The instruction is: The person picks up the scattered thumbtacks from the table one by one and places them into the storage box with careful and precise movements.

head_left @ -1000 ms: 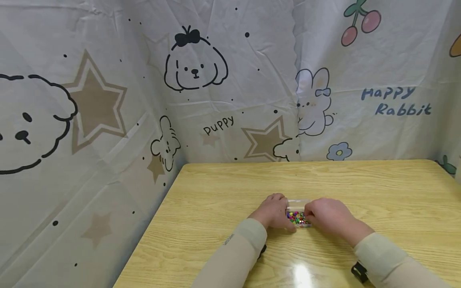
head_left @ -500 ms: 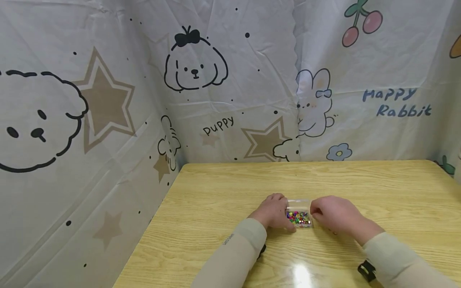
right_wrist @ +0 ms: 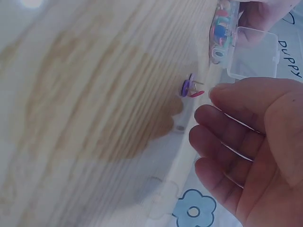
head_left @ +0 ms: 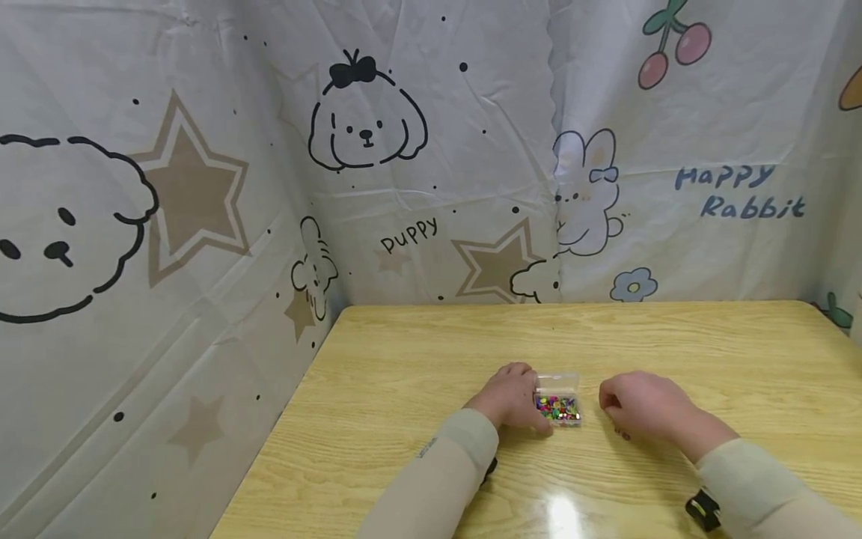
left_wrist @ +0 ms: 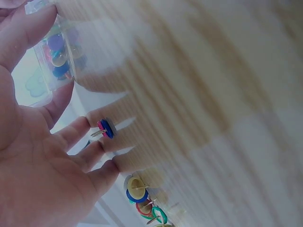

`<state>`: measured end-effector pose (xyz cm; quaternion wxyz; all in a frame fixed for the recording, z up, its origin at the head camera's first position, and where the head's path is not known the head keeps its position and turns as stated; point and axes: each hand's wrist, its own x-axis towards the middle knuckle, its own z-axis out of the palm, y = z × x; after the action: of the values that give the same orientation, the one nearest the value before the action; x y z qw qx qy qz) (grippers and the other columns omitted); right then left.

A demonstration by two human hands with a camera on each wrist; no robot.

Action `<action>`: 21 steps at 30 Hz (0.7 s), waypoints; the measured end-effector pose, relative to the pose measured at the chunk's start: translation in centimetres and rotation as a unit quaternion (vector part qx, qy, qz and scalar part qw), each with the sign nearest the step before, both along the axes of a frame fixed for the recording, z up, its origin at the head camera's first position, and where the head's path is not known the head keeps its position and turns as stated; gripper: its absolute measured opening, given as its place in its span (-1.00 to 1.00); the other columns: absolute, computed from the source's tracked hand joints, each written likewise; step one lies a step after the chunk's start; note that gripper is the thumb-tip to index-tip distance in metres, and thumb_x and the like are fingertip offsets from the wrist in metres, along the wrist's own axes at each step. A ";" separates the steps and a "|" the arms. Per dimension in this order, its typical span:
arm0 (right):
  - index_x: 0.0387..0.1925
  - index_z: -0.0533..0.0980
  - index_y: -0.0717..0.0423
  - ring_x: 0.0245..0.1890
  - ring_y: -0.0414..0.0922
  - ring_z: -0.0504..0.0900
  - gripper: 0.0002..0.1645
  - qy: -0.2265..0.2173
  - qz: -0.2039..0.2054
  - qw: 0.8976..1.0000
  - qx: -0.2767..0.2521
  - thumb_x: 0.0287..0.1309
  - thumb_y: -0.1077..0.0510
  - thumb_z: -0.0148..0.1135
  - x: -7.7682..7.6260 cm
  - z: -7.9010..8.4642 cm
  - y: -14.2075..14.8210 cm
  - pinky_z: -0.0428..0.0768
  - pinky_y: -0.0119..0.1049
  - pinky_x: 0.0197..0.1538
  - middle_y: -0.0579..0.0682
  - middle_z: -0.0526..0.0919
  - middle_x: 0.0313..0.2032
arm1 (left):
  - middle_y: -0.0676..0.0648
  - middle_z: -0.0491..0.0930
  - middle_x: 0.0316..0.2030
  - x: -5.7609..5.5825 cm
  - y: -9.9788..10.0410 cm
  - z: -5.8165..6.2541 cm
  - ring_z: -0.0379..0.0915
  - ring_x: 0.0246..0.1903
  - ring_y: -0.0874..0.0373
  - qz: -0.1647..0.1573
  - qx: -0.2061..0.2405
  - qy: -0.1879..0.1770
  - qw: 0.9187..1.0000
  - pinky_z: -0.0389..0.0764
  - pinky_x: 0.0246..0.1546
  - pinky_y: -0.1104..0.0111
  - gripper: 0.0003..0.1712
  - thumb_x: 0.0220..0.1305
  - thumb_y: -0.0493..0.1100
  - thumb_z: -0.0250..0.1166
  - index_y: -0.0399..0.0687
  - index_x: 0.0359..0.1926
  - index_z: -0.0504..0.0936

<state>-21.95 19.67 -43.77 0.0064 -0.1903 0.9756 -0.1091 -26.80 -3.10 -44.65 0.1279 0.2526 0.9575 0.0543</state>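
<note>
My left hand grips the left side of a small clear plastic box, thumb in front and fingers behind. Coloured thumbtacks fill the box, and its hinged lid stands open at the back. To the right of the box, apart from it, my right hand is low over the table with loosely bent fingers. Nothing shows between its fingers in the right wrist view. Purple and pink thumbtacks lie just off its fingertips. More loose thumbtacks appear in the left wrist view, beyond the left fingers.
A wood-grain table carries everything. Behind and to the left hangs a white printed curtain with cartoon animals and stars. Black wrist straps show under the sleeves.
My right hand has drawn away from the box to the right. A few thumbtacks now show on the table below it. The left hand and box have stayed in place.
</note>
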 end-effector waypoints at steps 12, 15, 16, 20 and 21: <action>-0.62 0.43 -0.17 -0.62 -0.22 0.31 -0.75 -0.001 -0.013 1.000 0.009 0.02 0.23 0.21 0.5 -0.5 0.3 0.34 -0.24 -0.53 -0.24 0.41 -0.64 | 0.12 0.17 0.31 -0.1 0.0 -0.3 -0.02 0.28 0.16 0.001 -0.003 0.006 1.000 0.22 0.23 0.30 -0.35 -0.17 0.35 0.44 0.21 -0.11 0.43; -0.63 0.43 -0.17 -0.64 -0.23 0.31 -0.74 0.001 -0.012 1.000 0.010 0.03 0.23 0.22 0.5 -0.6 0.3 0.34 -0.25 -0.54 -0.24 0.41 -0.65 | 0.12 0.17 0.31 -0.1 0.1 -0.3 -0.02 0.28 0.17 0.002 -0.002 0.006 1.000 0.22 0.23 0.30 -0.33 -0.18 0.35 0.44 0.20 -0.08 0.43; -0.63 0.43 -0.17 -0.64 -0.23 0.31 -0.73 0.002 -0.011 1.000 0.012 0.03 0.23 0.22 0.5 -0.6 0.3 0.34 -0.25 -0.54 -0.24 0.40 -0.65 | 0.12 0.17 0.31 -0.1 0.1 -0.3 -0.02 0.28 0.17 0.003 -0.002 0.006 1.000 0.22 0.23 0.30 -0.31 -0.18 0.35 0.44 0.20 -0.06 0.43; -0.65 0.42 -0.17 -0.65 -0.23 0.30 -0.71 0.008 -0.008 1.000 0.019 0.04 0.23 0.22 0.4 -0.9 0.4 0.34 -0.26 -0.55 -0.24 0.39 -0.66 | 0.12 0.18 0.30 -0.2 0.1 -0.3 -0.01 0.28 0.17 0.003 -0.001 0.007 1.000 0.23 0.23 0.30 -0.28 -0.18 0.36 0.44 0.19 -0.02 0.43; -0.66 0.41 -0.17 -0.65 -0.23 0.30 -0.71 0.011 -0.007 1.000 0.021 0.04 0.23 0.21 0.4 -0.9 0.4 0.34 -0.26 -0.56 -0.24 0.39 -0.67 | 0.12 0.18 0.30 -0.2 0.1 -0.4 -0.01 0.28 0.17 0.002 -0.001 0.007 1.000 0.23 0.23 0.30 -0.27 -0.18 0.36 0.44 0.18 -0.01 0.43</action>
<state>-21.55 20.08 -44.68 -0.0009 -0.1840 0.9791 -0.0867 -27.01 -2.98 -45.03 0.1214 0.2510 0.9590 0.0516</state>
